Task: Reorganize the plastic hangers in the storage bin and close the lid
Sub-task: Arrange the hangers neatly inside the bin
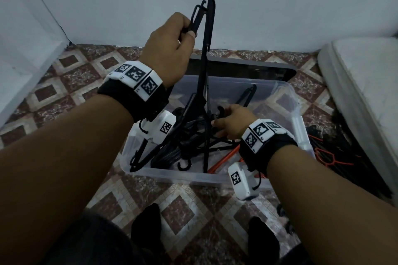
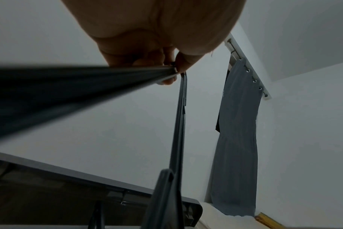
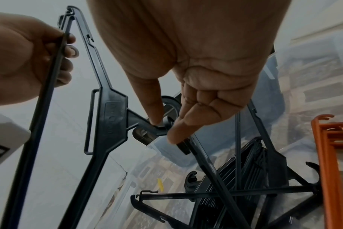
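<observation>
A black plastic hanger [image 1: 212, 19] stands on end, one shoulder tip up, its lower end inside the clear storage bin [image 1: 193, 175]. My left hand [image 1: 187, 30] grips the hanger's thin bottom bar [image 2: 68, 86] near the raised tip. My right hand [image 1: 217, 121] is low in the bin, and in the right wrist view its thumb and forefinger [image 3: 164, 128] pinch the neck of this hanger [image 3: 108, 120] by the hook. Several more black hangers [image 1: 172, 153] lie tangled in the bin with an orange hanger [image 1: 226, 157]. The grey lid [image 1: 247, 66] leans behind the bin.
The bin sits on a patterned tile floor by a white wall. More black and orange hangers [image 1: 333, 157] lie on the floor to its right, beside a white mattress [image 1: 366, 82]. A grey curtain [image 2: 237, 139] hangs farther off. My feet are near the bin's front.
</observation>
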Motion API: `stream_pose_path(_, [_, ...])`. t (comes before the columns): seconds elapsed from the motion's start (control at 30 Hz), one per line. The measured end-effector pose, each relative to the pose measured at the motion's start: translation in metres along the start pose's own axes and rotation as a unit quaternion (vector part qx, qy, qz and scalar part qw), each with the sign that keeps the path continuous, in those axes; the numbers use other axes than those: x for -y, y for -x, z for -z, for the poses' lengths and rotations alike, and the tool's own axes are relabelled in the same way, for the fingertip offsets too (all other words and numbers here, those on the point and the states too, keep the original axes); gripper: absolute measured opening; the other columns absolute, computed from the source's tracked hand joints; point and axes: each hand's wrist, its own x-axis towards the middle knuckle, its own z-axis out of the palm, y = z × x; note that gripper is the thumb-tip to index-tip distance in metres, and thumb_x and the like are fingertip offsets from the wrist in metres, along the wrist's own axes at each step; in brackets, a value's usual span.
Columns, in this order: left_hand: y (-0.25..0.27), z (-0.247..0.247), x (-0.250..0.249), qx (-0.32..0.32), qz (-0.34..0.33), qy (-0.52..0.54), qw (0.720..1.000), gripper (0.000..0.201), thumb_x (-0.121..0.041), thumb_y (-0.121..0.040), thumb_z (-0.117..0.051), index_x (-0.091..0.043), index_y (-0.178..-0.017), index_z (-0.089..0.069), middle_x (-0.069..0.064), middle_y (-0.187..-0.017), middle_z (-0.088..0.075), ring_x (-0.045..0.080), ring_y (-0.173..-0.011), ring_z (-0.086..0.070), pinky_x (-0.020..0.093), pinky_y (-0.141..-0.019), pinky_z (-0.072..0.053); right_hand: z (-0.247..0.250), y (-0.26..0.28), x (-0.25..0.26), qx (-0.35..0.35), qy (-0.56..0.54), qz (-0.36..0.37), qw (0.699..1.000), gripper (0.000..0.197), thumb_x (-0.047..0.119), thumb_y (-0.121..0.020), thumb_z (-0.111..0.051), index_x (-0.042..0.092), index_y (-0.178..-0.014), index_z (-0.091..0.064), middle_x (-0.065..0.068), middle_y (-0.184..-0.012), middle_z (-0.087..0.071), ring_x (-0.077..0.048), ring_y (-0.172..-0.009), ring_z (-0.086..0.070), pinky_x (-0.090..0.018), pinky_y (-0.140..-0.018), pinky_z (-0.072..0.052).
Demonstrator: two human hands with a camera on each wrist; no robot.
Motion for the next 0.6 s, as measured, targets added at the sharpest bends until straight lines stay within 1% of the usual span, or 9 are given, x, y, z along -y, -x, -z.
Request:
stream_pose_path(0.07, [0.0,0.001,0.002,-0.001,0.003,0.0,1.0,0.016,-0.031,-0.098,-0.042,-0.018,-0.099,-0.05,-0.013,-0.07,-0.051,0.004,-0.055,-0.044,0.013,-0.051,-0.033,-0.004,0.001,0.001,0.005,-0.052,-0.012,0.999,0.036,0.012,-0.083,-0.075,0.012,-0.114,-0.057,-0.014,-0.097,-0.072,-0.026,-0.072,-0.072,-0.02,-0.042,-0.046])
stream_pose_path(0.17, [0.001,0.002,0.005,0.028,-0.021,-0.024,0.999,0.017,-0.034,-0.098,-0.044,-0.019,-0.103,-0.051,-0.014,-0.075,-0.053,0.003,-0.056,-0.046,0.008,-0.051,-0.032,-0.006,-0.002,-0.001,0.001,-0.097,-0.02,0.995,0.05,0.001,-0.083,-0.071,0.013,-0.127,-0.051,-0.021,-0.105,-0.069,-0.027,-0.069,-0.068,-0.018,-0.039,-0.044])
stream_pose_path(0.23, [0.004,-0.001,0.007,0.066,-0.042,-0.047,0.996,0.017,-0.036,-0.098,-0.044,-0.021,-0.105,-0.051,-0.012,-0.078,-0.056,0.003,-0.061,-0.05,0.012,-0.054,-0.034,-0.006,-0.005,-0.001,-0.003,-0.121,-0.025,0.992,0.06,-0.004,-0.083,-0.07,0.016,-0.133,-0.043,-0.025,-0.11,-0.065,-0.028,-0.068,-0.067,-0.019,-0.039,-0.045])
stream_pose_path(0.3, [0.008,-0.007,0.008,0.096,-0.058,-0.065,0.992,0.016,-0.036,-0.098,-0.045,-0.023,-0.105,-0.05,-0.01,-0.079,-0.057,0.004,-0.065,-0.051,0.02,-0.055,-0.034,-0.005,-0.007,-0.001,-0.003,-0.127,-0.026,0.992,0.064,-0.004,-0.081,-0.072,0.019,-0.133,-0.042,-0.026,-0.108,-0.065,-0.028,-0.069,-0.067,-0.022,-0.043,-0.047])
stream_pose_path(0.37, [0.011,-0.015,0.008,0.115,-0.074,-0.08,0.987,0.016,-0.034,-0.098,-0.046,-0.022,-0.107,-0.05,-0.009,-0.079,-0.056,0.008,-0.065,-0.049,0.025,-0.057,-0.031,-0.004,-0.009,-0.002,-0.005,-0.132,-0.028,0.991,0.063,-0.004,-0.079,-0.073,0.019,-0.13,-0.044,-0.026,-0.105,-0.066,-0.027,-0.065,-0.067,-0.022,-0.042,-0.047])
stream_pose_path(0.43, [0.013,-0.022,0.008,0.131,-0.088,-0.089,0.984,0.017,-0.033,-0.098,-0.046,-0.021,-0.11,-0.05,-0.011,-0.078,-0.054,0.006,-0.065,-0.047,0.025,-0.057,-0.03,-0.004,-0.01,-0.002,-0.016,-0.124,-0.025,0.992,0.062,-0.003,-0.077,-0.075,0.019,-0.127,-0.046,-0.025,-0.106,-0.066,-0.027,-0.066,-0.067,-0.021,-0.041,-0.046])
stream_pose_path(0.5, [0.012,-0.026,0.007,0.141,-0.098,-0.093,0.981,0.018,-0.033,-0.098,-0.046,-0.02,-0.11,-0.05,-0.012,-0.077,-0.052,0.004,-0.063,-0.045,0.025,-0.056,-0.029,-0.003,-0.012,-0.003,-0.028,-0.091,-0.017,0.995,0.059,0.001,-0.078,-0.076,0.02,-0.125,-0.047,-0.022,-0.102,-0.067,-0.027,-0.069,-0.067,-0.025,-0.047,-0.048])
stream_pose_path(0.53, [0.011,-0.026,0.007,0.145,-0.101,-0.097,0.979,0.018,-0.033,-0.098,-0.046,-0.02,-0.11,-0.05,-0.012,-0.077,-0.051,0.005,-0.064,-0.043,0.027,-0.058,-0.028,-0.002,-0.012,-0.003,-0.036,-0.076,-0.013,0.996,0.056,0.002,-0.079,-0.075,0.02,-0.124,-0.048,-0.02,-0.099,-0.069,-0.026,-0.069,-0.067,-0.027,-0.051,-0.05])
stream_pose_path(0.6, [0.01,-0.025,0.009,0.152,-0.102,-0.103,0.978,0.016,-0.032,-0.098,-0.045,-0.021,-0.109,-0.05,-0.01,-0.081,-0.051,0.01,-0.067,-0.044,0.028,-0.062,-0.028,0.001,-0.011,-0.004,-0.055,-0.05,-0.003,0.997,0.045,0.004,-0.081,-0.073,0.018,-0.119,-0.055,-0.016,-0.093,-0.07,-0.024,-0.07,-0.067,-0.03,-0.058,-0.053])
